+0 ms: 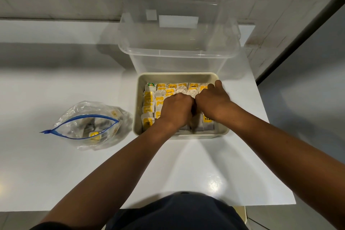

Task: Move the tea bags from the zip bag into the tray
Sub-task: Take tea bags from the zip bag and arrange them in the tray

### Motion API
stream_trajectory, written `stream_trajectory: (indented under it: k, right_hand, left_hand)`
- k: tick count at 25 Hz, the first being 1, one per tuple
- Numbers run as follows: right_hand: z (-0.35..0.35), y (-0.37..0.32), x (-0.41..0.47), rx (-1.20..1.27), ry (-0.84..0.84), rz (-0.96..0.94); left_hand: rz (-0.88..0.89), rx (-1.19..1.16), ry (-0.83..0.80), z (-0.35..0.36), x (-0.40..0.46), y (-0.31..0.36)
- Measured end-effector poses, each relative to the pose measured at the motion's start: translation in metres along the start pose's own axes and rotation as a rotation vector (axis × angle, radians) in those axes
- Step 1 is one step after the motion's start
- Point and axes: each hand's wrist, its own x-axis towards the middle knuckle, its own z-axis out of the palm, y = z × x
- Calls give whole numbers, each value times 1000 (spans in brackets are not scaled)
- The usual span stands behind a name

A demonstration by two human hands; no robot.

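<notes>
a white table (pixel 56 164) runs to a pale tiled wall, a clear plastic bin (pixel 179 43) right behind the cream tray (pixel 137 102). both hands are down among the packed tea bags (pixel 169 87): the left hand (pixel 176 108) and right hand (pixel 212 101) have fingers curled into the rows, though i cannot tell what either pinches. the zip bag (pixel 89 125) lies open to the left, a few bags inside. crowding could buckle or pop out neighbours. the tray's near rim sits well in from the table edge; the space between bag and tray is narrow.

Your left hand (pixel 176 107) and right hand (pixel 212 100) sit knuckle to knuckle at frame centre, fingers curled downward (fingertips hidden), forearms converging from the lower corners.
</notes>
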Motion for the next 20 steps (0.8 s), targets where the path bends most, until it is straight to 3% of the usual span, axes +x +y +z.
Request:
stream_trajectory:
  k: [4,9,15,20]
  right_hand:
    - [-12,17,0,98,97,-48]
    - [-29,32,-15,528,242,-53]
    - [-51,-33,-28,708,416,-220]
    - [-83,-121,-26,876,457,-382]
  left_hand:
    - [-7,-128,36,-3,-1,-7]
    - [-74,-344,186,-33,-19,-39]
    - [-142,-380,298,-71,-92,-90]
    - [-173,-328,409,-80,-159,-136]
